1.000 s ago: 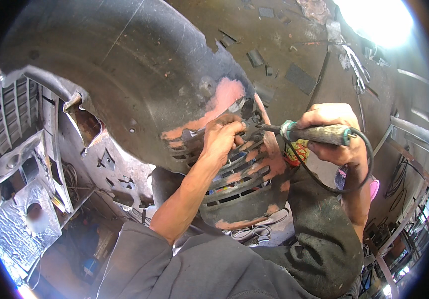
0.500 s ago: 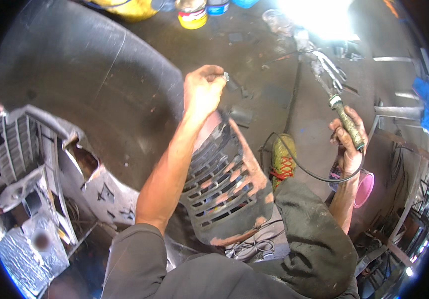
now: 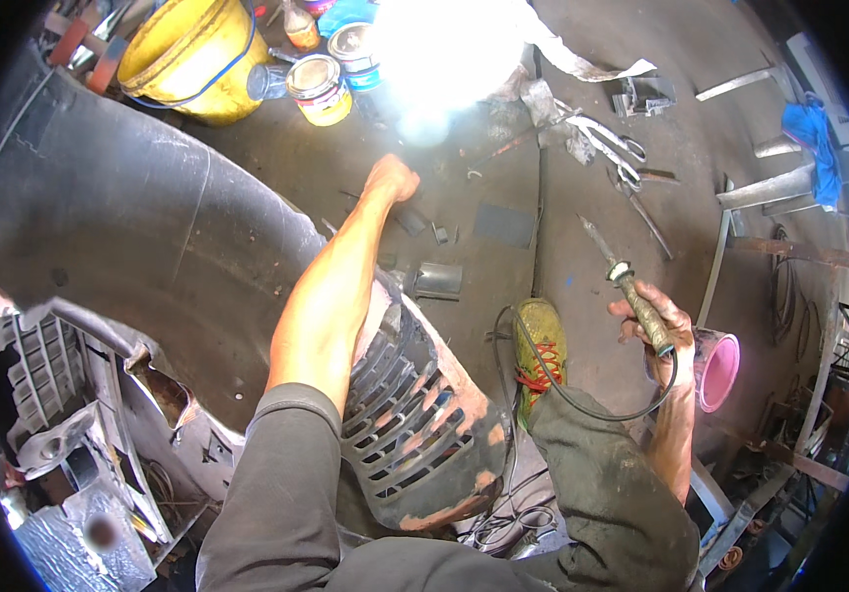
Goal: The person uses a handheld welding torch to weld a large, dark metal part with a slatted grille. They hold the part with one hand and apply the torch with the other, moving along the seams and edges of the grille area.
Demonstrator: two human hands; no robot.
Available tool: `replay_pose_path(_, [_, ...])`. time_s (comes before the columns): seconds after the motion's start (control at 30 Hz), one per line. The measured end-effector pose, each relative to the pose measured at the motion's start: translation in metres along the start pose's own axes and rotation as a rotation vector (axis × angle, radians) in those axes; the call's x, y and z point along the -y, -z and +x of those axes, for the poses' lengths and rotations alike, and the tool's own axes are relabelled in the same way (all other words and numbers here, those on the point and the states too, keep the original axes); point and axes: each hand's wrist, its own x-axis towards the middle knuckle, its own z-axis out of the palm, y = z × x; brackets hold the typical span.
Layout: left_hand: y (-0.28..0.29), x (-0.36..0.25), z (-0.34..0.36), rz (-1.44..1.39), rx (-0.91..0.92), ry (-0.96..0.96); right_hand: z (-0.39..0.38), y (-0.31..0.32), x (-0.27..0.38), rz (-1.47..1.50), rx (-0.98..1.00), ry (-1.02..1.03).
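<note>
My left hand [image 3: 392, 180] is stretched out over the floor, its fingers curled closed; whatever they hold is hidden. Small dark plastic scraps [image 3: 409, 221] lie on the floor close below it. In my right hand [image 3: 679, 340] is a soldering iron [image 3: 645, 314], gripped by its worn handle, with the tip pointing up and away. Its black cord [image 3: 597, 412] loops back towards my leg. Between my arms rests a black slatted plastic grille [image 3: 400, 493] with pinkish, rubbed patches, partly covered by my left forearm.
A large dark curved panel [image 3: 138, 197] spreads across the left. Farther off stand a yellow bucket [image 3: 232, 84] and paint cans [image 3: 321, 94] beside a glaring light. Scissors [image 3: 607, 148] lie on the floor. A pink container [image 3: 718, 370] is beyond my right wrist, near metal framing.
My view has shifted, bringing the bucket in. The left hand has reached farther out over the floor, and the small grey piece seen in its fingers no longer shows. My right hand still holds the iron.
</note>
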Motion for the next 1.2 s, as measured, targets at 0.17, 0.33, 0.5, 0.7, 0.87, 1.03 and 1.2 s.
replay_pose_path(0.17, [0.03, 0.033, -0.031, -0.301, -0.357, -0.166, -0.008, 0.014, 0.001, 0.025, 0.023, -0.118])
replay_pose_path(0.33, [0.089, 0.056, -0.207, -0.893, -0.523, -0.233, -0.023, 0.009, 0.014, 0.017, 0.005, -0.226])
replay_pose_path(0.5, [0.074, 0.092, -0.404, -1.112, -0.748, -0.117, -0.049, 0.01, 0.046, -0.021, 0.013, -0.249])
replay_pose_path(0.7, [-0.024, 0.177, -0.546, -1.617, -0.653, 0.295, -0.087, -0.049, 0.14, -0.657, 0.11, -0.321])
replay_pose_path(0.87, [-0.119, 0.217, -0.551, -2.293, -0.226, 0.601, -0.144, -0.115, 0.201, -0.806, 0.106, -0.35])
replay_pose_path(1.03, [-0.162, 0.21, -0.507, -2.582, 0.03, 0.516, -0.209, -0.139, 0.206, -0.825, 0.047, -0.213])
replay_pose_path(1.2, [-0.196, 0.189, -0.435, -2.494, 0.087, 0.661, -0.235, -0.147, 0.167, -0.557, -0.133, 0.042])
